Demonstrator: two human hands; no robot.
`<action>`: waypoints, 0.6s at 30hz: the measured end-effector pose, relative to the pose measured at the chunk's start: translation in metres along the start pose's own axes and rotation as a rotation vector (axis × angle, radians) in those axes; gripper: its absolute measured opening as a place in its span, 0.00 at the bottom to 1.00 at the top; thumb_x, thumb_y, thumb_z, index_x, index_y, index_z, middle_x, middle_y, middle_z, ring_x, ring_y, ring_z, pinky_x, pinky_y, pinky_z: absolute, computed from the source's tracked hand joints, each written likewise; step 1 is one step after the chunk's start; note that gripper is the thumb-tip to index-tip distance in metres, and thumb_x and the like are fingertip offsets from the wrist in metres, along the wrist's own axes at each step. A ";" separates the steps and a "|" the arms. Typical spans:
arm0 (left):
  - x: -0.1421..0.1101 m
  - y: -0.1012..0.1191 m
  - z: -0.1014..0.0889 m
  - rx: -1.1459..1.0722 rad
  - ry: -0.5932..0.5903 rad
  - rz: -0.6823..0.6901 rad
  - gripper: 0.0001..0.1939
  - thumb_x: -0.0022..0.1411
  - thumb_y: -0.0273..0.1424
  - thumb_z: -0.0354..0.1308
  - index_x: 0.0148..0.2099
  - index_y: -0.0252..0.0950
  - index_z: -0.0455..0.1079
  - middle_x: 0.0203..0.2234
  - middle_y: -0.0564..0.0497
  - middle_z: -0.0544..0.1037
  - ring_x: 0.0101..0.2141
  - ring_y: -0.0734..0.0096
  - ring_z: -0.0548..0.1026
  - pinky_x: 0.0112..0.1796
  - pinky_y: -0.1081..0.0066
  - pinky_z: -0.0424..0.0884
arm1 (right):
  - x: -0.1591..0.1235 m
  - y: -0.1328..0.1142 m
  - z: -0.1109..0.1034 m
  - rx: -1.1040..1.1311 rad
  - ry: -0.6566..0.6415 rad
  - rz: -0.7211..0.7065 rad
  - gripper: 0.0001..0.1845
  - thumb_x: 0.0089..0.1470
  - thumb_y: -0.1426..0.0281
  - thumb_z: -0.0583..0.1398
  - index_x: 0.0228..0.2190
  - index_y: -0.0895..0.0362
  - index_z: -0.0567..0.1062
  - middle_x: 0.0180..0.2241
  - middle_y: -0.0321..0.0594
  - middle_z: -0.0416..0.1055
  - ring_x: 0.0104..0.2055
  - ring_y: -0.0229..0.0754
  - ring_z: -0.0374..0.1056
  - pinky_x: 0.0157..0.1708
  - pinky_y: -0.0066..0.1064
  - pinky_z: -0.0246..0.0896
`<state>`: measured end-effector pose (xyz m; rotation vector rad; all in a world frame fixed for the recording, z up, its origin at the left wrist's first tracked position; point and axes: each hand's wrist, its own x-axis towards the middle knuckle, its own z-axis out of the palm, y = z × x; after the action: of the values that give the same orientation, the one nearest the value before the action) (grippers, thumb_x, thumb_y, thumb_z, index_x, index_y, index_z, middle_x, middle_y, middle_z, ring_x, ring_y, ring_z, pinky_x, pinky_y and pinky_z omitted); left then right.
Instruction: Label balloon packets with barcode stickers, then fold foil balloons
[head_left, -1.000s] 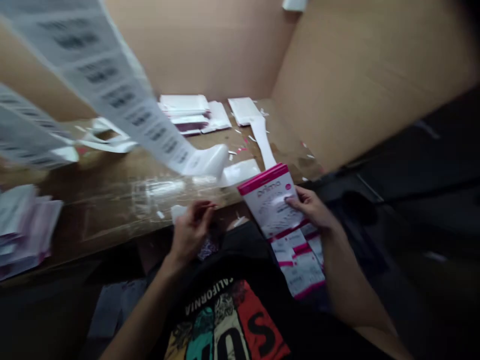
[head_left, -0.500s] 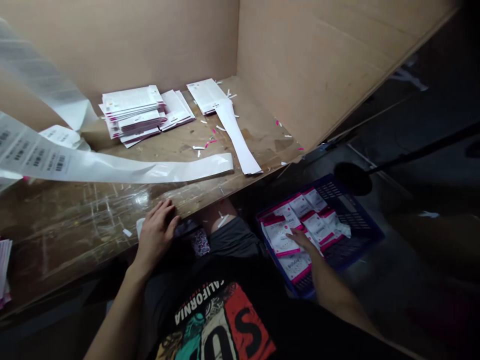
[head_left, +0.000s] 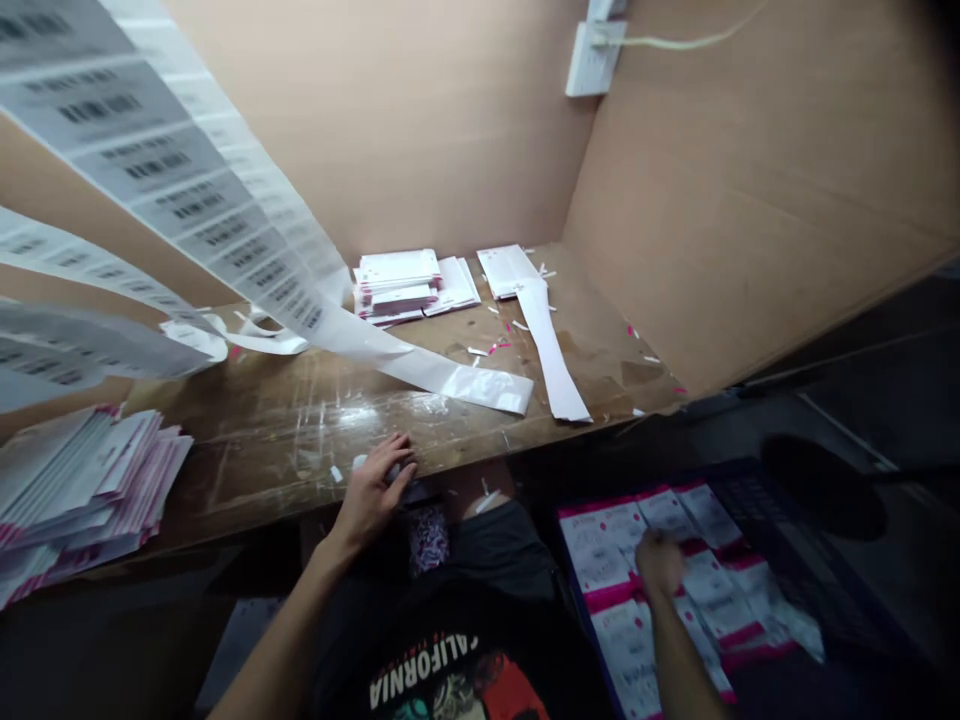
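My left hand (head_left: pixel 377 487) rests at the front edge of the wooden table (head_left: pixel 247 450), fingers stretched out and holding nothing. My right hand (head_left: pixel 660 563) is over the blue plastic basket (head_left: pixel 832 570) on the right, smeared by motion. Beneath and around it lie several white and pink packets (head_left: pixel 600 545). Whether its fingers grip one of them cannot be made out. A long strip of barcode labels (head_left: pixel 442 372) runs down from the upper left, its loose end lying on the table beyond my left hand.
White packets are stacked (head_left: pixel 397 270) at the back, near a smaller pile (head_left: pixel 504 270) and folded white paper strips (head_left: pixel 550 350). A large packet stack (head_left: pixel 82 490) sits at the left. Cardboard walls (head_left: pixel 750 200) enclose the table's back and right. Paper scraps lie scattered about.
The view has shifted, showing more of the label strips and the left stack. My right hand has moved over the packets and is blurred. My left hand stays at the table edge.
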<state>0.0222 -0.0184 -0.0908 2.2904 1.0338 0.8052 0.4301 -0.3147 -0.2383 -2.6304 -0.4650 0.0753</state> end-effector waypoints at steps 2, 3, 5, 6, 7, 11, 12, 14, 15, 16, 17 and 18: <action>0.000 -0.003 -0.008 -0.067 0.107 0.001 0.10 0.69 0.35 0.59 0.47 0.38 0.78 0.54 0.42 0.81 0.59 0.53 0.75 0.60 0.49 0.71 | 0.028 -0.027 -0.005 0.082 0.177 0.001 0.27 0.65 0.54 0.48 0.40 0.59 0.78 0.33 0.55 0.77 0.33 0.60 0.74 0.31 0.49 0.69; 0.002 -0.005 -0.013 -0.078 0.155 0.008 0.09 0.69 0.34 0.59 0.47 0.39 0.79 0.52 0.43 0.82 0.59 0.53 0.76 0.59 0.49 0.72 | 0.043 -0.049 -0.009 0.153 0.260 -0.049 0.27 0.64 0.54 0.49 0.40 0.60 0.78 0.34 0.57 0.78 0.35 0.60 0.75 0.35 0.48 0.70; 0.009 -0.013 -0.022 -0.041 0.203 0.026 0.08 0.69 0.33 0.59 0.46 0.38 0.79 0.50 0.43 0.83 0.58 0.54 0.76 0.59 0.51 0.73 | 0.070 -0.110 -0.016 0.324 0.364 -0.225 0.26 0.63 0.52 0.53 0.42 0.61 0.78 0.37 0.57 0.79 0.39 0.56 0.75 0.42 0.44 0.69; 0.013 -0.019 -0.027 -0.006 0.206 0.032 0.08 0.69 0.33 0.60 0.45 0.38 0.79 0.49 0.43 0.83 0.58 0.54 0.76 0.58 0.51 0.73 | 0.081 -0.147 -0.019 0.393 0.361 -0.325 0.27 0.63 0.51 0.54 0.43 0.61 0.78 0.38 0.56 0.79 0.39 0.55 0.75 0.44 0.42 0.69; 0.017 -0.026 -0.031 0.030 0.205 0.032 0.09 0.68 0.34 0.59 0.44 0.38 0.79 0.48 0.43 0.84 0.57 0.53 0.76 0.58 0.51 0.73 | 0.091 -0.185 -0.021 0.427 0.306 -0.410 0.28 0.62 0.49 0.56 0.46 0.62 0.78 0.39 0.55 0.79 0.40 0.54 0.75 0.45 0.41 0.68; 0.027 -0.061 -0.045 0.112 0.217 -0.022 0.10 0.68 0.36 0.58 0.41 0.39 0.80 0.45 0.43 0.85 0.55 0.52 0.78 0.58 0.52 0.73 | 0.116 -0.323 -0.011 0.180 0.017 -0.497 0.47 0.55 0.47 0.64 0.63 0.66 0.63 0.51 0.63 0.75 0.52 0.62 0.71 0.52 0.47 0.64; 0.027 -0.068 -0.048 0.117 0.223 -0.043 0.11 0.68 0.37 0.58 0.41 0.39 0.80 0.45 0.44 0.85 0.54 0.53 0.79 0.57 0.53 0.73 | 0.122 -0.346 -0.005 0.096 -0.035 -0.480 0.49 0.53 0.49 0.66 0.64 0.67 0.60 0.54 0.67 0.72 0.55 0.65 0.69 0.53 0.49 0.63; 0.024 -0.080 -0.052 0.115 0.233 -0.074 0.11 0.67 0.37 0.57 0.40 0.39 0.79 0.45 0.44 0.85 0.51 0.54 0.80 0.56 0.55 0.74 | 0.133 -0.373 0.006 0.009 -0.099 -0.460 0.46 0.53 0.56 0.67 0.63 0.68 0.60 0.55 0.69 0.70 0.58 0.67 0.67 0.54 0.49 0.61; 0.021 -0.083 -0.053 0.111 0.237 -0.086 0.11 0.68 0.37 0.57 0.40 0.39 0.79 0.45 0.44 0.85 0.51 0.55 0.80 0.55 0.55 0.74 | 0.138 -0.379 0.010 0.002 -0.119 -0.470 0.42 0.54 0.60 0.66 0.62 0.68 0.61 0.55 0.69 0.70 0.58 0.65 0.67 0.54 0.47 0.62; 0.019 -0.085 -0.055 0.105 0.240 -0.094 0.11 0.68 0.38 0.57 0.40 0.39 0.79 0.45 0.44 0.84 0.50 0.55 0.81 0.55 0.55 0.74 | 0.143 -0.379 0.013 0.008 -0.134 -0.493 0.39 0.55 0.63 0.65 0.62 0.68 0.61 0.54 0.67 0.71 0.57 0.63 0.68 0.53 0.45 0.62; 0.017 -0.086 -0.055 0.100 0.242 -0.098 0.12 0.68 0.38 0.57 0.40 0.39 0.79 0.45 0.44 0.84 0.50 0.55 0.81 0.55 0.55 0.75 | 0.146 -0.376 0.014 0.017 -0.151 -0.525 0.37 0.55 0.66 0.64 0.61 0.67 0.62 0.54 0.66 0.71 0.56 0.61 0.69 0.52 0.43 0.63; 0.015 -0.087 -0.056 0.096 0.244 -0.101 0.12 0.68 0.38 0.57 0.40 0.39 0.79 0.45 0.44 0.84 0.49 0.56 0.81 0.54 0.55 0.75 | 0.149 -0.369 0.014 0.023 -0.178 -0.560 0.36 0.54 0.68 0.63 0.61 0.67 0.62 0.53 0.64 0.72 0.54 0.59 0.71 0.51 0.41 0.63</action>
<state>-0.0509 0.0552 -0.1026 2.2363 1.3105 1.0318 0.4537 0.0494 -0.0789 -2.3832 -1.2303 0.1318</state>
